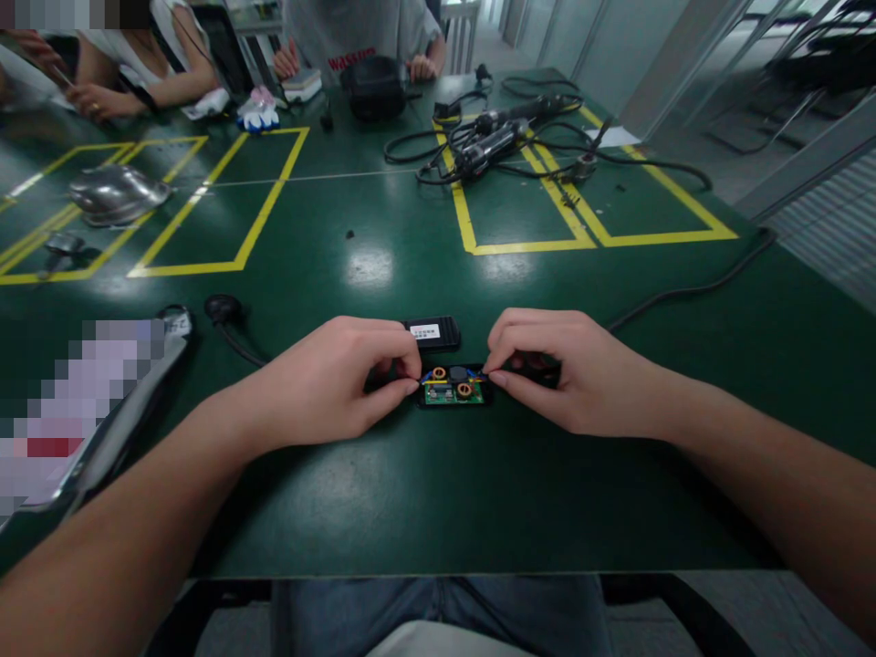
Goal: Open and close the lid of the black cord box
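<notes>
A small green circuit board [452,392] with copper coils and coloured wires sits in a black case on the green table. At its left end my left hand [342,379] is closed, thumb and forefinger pinched by the wires. My right hand [568,370] is pinched at the right end, its fingertips at the wires there. What exactly either pinch holds is too small to make out. Just behind the board lies a black ribbed cover [432,333] with a white label, close to my left fingers. Black cables run out behind both hands.
A black plug [224,310] and a plastic-wrapped package [88,411] lie left. Farther back are a metal shell [118,193], gloves [258,111], a black case [374,88] and cabled tools [493,146]. Yellow tape [274,196] marks the table. Other people sit across it.
</notes>
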A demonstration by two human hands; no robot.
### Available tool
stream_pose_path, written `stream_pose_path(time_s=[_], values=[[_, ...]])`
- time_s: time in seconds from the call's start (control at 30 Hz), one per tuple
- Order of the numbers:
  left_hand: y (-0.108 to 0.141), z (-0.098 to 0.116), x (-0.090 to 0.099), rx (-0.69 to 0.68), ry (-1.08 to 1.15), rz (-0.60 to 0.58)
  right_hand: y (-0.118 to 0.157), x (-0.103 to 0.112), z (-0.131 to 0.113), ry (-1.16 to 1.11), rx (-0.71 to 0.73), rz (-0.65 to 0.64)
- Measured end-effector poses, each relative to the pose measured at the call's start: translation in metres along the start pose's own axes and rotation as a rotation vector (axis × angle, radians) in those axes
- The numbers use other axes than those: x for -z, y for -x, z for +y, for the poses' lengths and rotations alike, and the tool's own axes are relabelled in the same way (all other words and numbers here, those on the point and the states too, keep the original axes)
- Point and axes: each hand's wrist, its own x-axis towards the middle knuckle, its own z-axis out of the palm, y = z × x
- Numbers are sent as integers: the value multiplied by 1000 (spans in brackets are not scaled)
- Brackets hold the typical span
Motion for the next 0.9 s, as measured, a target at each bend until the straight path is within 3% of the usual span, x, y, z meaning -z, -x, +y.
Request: stream_pose_path(time_s=[0.53, 0.73, 0.9], values=[[1, -3, 1, -48, -49, -32, -2, 2, 1, -77, -28, -82], [-2, -3, -6, -76, -121, 132, -1, -2, 1, -64, -29, -52], [-6, -14, -15, 27, -190, 241, -1, -5, 0, -39, -13, -40]])
